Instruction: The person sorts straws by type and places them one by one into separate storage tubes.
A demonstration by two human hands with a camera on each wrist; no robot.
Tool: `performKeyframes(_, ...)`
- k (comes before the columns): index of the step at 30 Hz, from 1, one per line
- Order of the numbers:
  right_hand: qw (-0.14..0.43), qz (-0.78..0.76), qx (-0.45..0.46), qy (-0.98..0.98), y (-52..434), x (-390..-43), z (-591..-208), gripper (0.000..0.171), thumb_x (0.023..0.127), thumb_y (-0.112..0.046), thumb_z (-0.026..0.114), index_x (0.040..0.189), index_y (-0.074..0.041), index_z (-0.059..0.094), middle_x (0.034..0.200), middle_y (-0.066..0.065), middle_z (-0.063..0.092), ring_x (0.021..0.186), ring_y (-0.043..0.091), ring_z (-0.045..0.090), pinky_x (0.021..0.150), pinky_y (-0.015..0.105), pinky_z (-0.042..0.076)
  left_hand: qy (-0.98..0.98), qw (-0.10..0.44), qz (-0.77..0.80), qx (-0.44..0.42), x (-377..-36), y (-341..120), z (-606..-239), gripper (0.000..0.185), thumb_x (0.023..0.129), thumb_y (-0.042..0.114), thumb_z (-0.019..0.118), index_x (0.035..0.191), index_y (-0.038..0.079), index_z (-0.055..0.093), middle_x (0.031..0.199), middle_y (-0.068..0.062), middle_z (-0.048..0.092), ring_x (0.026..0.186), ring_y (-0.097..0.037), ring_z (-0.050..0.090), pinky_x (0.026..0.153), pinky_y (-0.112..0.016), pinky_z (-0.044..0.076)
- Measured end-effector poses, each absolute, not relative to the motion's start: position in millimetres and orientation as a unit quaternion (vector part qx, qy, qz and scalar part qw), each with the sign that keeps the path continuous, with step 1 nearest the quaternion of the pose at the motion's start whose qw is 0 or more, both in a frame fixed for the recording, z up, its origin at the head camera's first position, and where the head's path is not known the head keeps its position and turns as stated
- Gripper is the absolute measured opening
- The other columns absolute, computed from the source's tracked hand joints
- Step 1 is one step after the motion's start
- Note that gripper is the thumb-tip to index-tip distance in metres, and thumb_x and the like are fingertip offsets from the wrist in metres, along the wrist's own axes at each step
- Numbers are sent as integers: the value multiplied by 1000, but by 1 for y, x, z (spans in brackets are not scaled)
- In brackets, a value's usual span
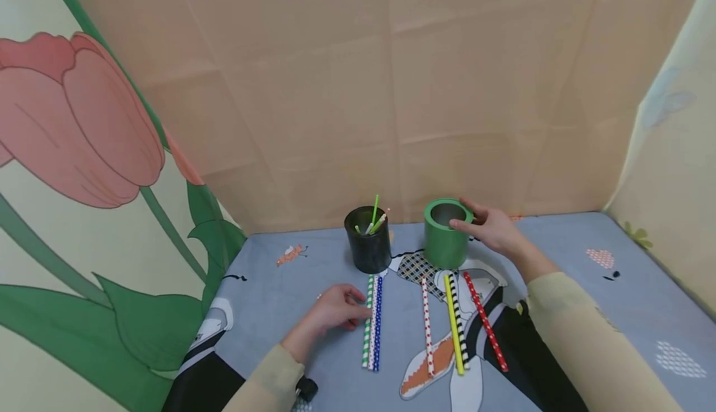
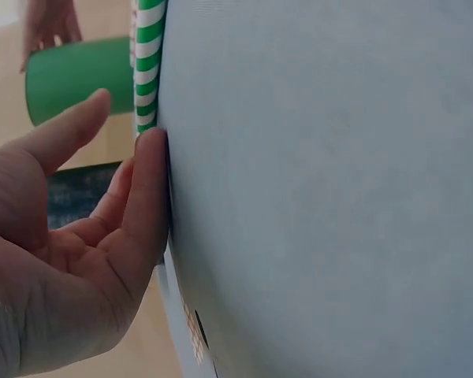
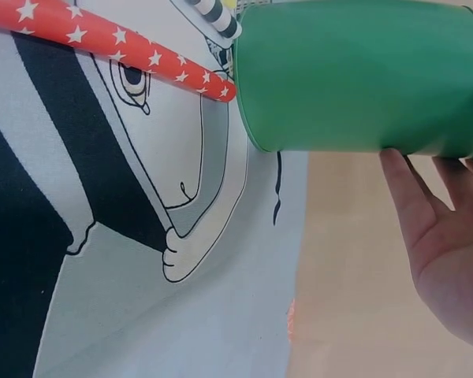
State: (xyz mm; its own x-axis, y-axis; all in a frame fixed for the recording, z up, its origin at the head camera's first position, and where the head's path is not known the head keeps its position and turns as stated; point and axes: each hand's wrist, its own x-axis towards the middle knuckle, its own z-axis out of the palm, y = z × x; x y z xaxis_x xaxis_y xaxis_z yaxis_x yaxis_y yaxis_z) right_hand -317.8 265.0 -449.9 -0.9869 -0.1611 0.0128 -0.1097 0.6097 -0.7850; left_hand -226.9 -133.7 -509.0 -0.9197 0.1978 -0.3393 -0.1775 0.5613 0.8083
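Right hand (image 1: 498, 230) grips the rim of the green cup (image 1: 445, 233), fingers over the cup's 3 o'clock edge. Left hand (image 1: 335, 309) rests relaxed on the cloth (image 1: 559, 244), fingertips touching the green-striped straw (image 1: 368, 322) lying at its 3 o'clock. Black cup (image 1: 368, 247) with straws stands at 9 o'clock of the green cup. More straws lie at 6 o'clock of the green cup.
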Motion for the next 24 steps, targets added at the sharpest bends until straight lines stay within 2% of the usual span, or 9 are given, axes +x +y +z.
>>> performKeyframes(14,34,-436,-85,895,268,-319,-449,102,98,-64,69,171,-11,22,165,31,38,142,51,48,110,67,46,897,182,404,-12,-228,-123,-508,33,79,18,96,100,14,71,81,-7,68,63,-20,67,56,-32,58)
performKeyframes(17,35,-421,-99,901,270,-322,-447,101,98,-64,69,171,-8,24,161,31,43,140,52,51,107,67,48,896,188,402,-17,-228,-123,-509,32,79,17,96,100,13,71,82,-8,68,64,-21,68,56,-32,58)
performKeyframes(21,39,-385,-127,913,276,-328,-440,97,99,-58,71,168,-4,30,155,33,49,137,54,53,104,69,50,894,197,402,-21,-230,-124,-508,32,80,18,96,100,13,71,83,-8,69,64,-20,69,57,-32,58)
performKeyframes(24,53,-372,-155,914,282,-333,-432,93,100,-51,74,168,-4,32,159,32,45,140,56,49,106,71,47,893,202,401,-25,-231,-124,-506,32,80,16,96,100,13,71,83,-8,69,65,-20,69,57,-32,59)
